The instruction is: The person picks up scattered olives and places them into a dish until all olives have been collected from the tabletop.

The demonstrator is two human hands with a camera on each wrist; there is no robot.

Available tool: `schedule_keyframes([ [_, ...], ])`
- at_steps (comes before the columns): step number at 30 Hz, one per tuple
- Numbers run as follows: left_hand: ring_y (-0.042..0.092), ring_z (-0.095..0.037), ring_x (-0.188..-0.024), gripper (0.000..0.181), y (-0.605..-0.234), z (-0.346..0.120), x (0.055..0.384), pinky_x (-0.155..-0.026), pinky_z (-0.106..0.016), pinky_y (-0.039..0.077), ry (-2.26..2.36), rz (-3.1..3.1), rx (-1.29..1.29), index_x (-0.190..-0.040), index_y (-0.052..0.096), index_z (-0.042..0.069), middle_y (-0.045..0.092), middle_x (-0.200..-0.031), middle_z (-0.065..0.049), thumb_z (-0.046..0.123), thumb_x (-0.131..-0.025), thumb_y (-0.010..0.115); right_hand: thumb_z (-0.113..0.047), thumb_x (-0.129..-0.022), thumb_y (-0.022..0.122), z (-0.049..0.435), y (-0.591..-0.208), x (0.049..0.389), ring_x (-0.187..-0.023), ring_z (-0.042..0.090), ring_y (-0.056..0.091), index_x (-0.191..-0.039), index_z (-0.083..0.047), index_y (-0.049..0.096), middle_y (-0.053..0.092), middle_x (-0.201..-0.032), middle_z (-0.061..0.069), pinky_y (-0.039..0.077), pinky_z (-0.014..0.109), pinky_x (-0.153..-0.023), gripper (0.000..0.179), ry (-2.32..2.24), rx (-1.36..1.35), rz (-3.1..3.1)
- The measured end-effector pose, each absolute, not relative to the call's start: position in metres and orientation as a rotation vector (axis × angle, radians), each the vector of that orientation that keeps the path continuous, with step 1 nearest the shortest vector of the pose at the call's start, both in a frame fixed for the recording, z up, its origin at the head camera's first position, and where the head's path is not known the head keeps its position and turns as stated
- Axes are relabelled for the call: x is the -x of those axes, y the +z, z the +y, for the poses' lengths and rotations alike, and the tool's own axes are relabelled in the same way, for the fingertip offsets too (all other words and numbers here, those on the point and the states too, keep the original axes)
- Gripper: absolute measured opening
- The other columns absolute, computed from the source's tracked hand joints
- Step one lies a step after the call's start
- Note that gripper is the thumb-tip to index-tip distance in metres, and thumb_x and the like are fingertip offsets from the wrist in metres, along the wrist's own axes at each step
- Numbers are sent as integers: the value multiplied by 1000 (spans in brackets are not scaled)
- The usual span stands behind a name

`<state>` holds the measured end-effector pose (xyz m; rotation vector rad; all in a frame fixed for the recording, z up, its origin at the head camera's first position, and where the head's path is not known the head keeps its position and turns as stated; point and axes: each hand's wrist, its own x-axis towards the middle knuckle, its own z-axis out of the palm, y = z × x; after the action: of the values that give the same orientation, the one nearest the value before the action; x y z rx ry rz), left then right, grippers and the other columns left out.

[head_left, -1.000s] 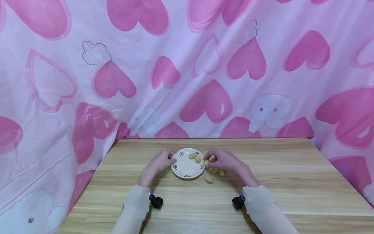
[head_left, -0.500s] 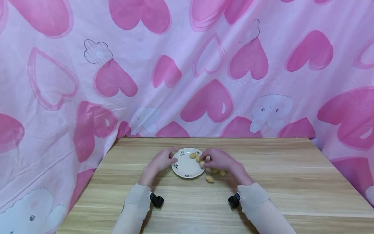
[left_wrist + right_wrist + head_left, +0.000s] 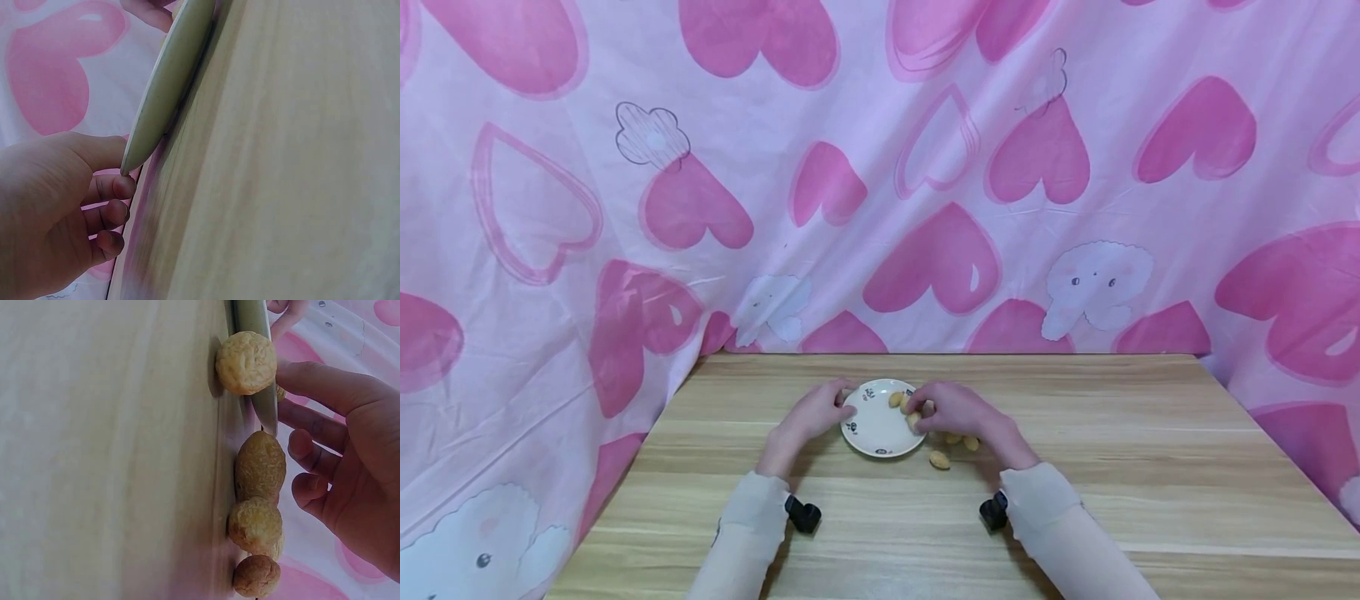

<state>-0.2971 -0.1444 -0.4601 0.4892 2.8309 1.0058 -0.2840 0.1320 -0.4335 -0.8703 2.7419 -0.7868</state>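
A white plate point(image 3: 880, 429) with small dark motifs near its rim stands on the table. My left hand point(image 3: 813, 414) pinches its left edge; in the left wrist view the thumb point(image 3: 103, 150) lies on the rim. Over the plate's right side, my right hand point(image 3: 958, 409) pinches a walnut point(image 3: 913, 422), mostly hidden by the fingers in the right wrist view. Another walnut point(image 3: 896, 399) lies on the plate, with one more partly behind my right fingertips. To the plate's right, several tan, wrinkled walnuts point(image 3: 260, 464) rest on the table, partly covered by my right hand.
One walnut point(image 3: 939, 460) lies apart on the wooden table point(image 3: 880, 533), in front of the plate's right side. A pink curtain point(image 3: 925, 167) with hearts hangs behind the table's back edge. Black wrist cameras point(image 3: 803, 515) sit at both cuffs.
My right hand has moved left from the walnuts beside the plate to over its right side, carrying a walnut. My left hand has kept its hold on the rim.
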Motion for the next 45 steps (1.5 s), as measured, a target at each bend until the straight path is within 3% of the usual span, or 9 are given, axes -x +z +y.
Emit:
schedule_keyframes([
  [4,49,-14,-69,46,-461,-144,297,-62,-29,42,1005,2836,-500,-134,60,12,56,-81,-1,19,-90,70,-19,-85,76,134,-432,283,-104,19,63,-107,-19,75,71,-109,-5,48,42,-96,22,-784,868,2740],
  [10,48,-14,-69,47,-460,-144,297,-61,-29,42,986,2845,-486,-136,59,12,56,-82,-1,20,-91,70,-23,-89,73,142,-427,280,-93,15,61,-109,-19,74,70,-108,-6,50,41,-89,20,-806,809,2762],
  [20,49,-14,-69,47,-460,-145,296,-61,-29,42,993,2847,-480,-135,59,12,55,-82,-1,19,-90,70,-24,-91,72,161,-427,277,-91,11,63,-109,-21,74,70,-103,-10,52,38,-88,19,-874,787,2789],
  [45,48,-14,-70,46,-458,-145,294,-62,-29,41,993,2848,-487,-135,59,11,55,-82,-1,19,-91,70,-19,-91,70,190,-434,274,-89,18,56,-115,-11,71,68,-113,5,48,35,-80,25,-1045,624,2850],
])
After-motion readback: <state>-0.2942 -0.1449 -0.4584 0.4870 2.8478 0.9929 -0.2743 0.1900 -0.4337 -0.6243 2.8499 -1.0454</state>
